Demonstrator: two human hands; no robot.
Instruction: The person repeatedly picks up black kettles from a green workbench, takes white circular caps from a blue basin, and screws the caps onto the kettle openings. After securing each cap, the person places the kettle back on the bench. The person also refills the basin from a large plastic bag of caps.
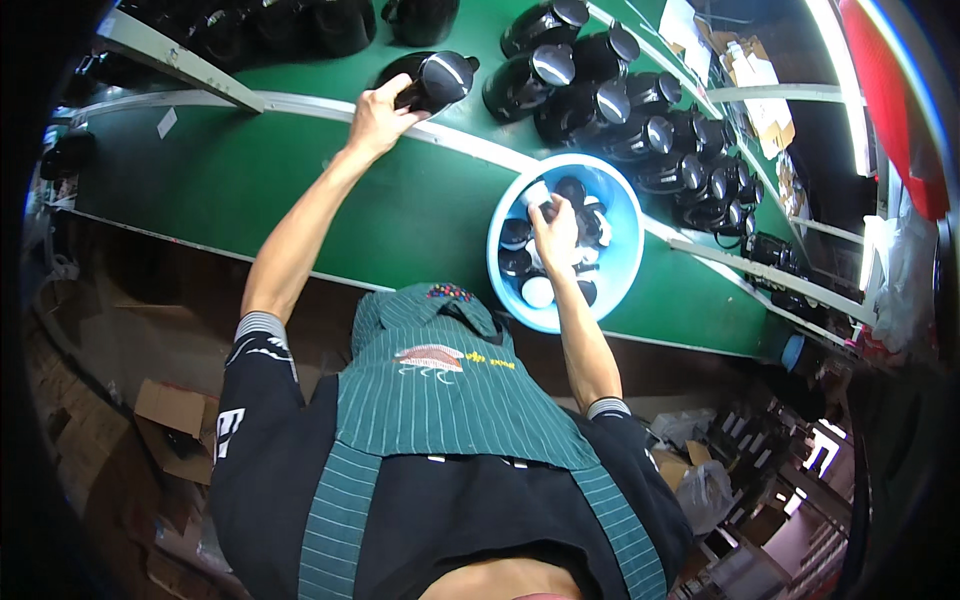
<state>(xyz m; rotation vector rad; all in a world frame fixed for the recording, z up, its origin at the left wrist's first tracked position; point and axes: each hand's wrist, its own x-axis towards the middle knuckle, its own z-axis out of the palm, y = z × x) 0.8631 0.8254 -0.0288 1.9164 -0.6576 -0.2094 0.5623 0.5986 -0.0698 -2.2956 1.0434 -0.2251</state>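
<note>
My left hand is closed around the side of a black lidded jug, which stands at the white strip along the green bench. My right hand reaches into a light blue basin. Its fingers are closed on a small black-and-white cap at the basin's far left side. Several round black and white caps lie in the basin, among them a white one and a black one. My fingers partly hide the held cap.
Several black jugs stand close together right of the basin and further back. More jugs line the far left. Metal rails cross above the green bench. An opened cardboard box sits low at the left.
</note>
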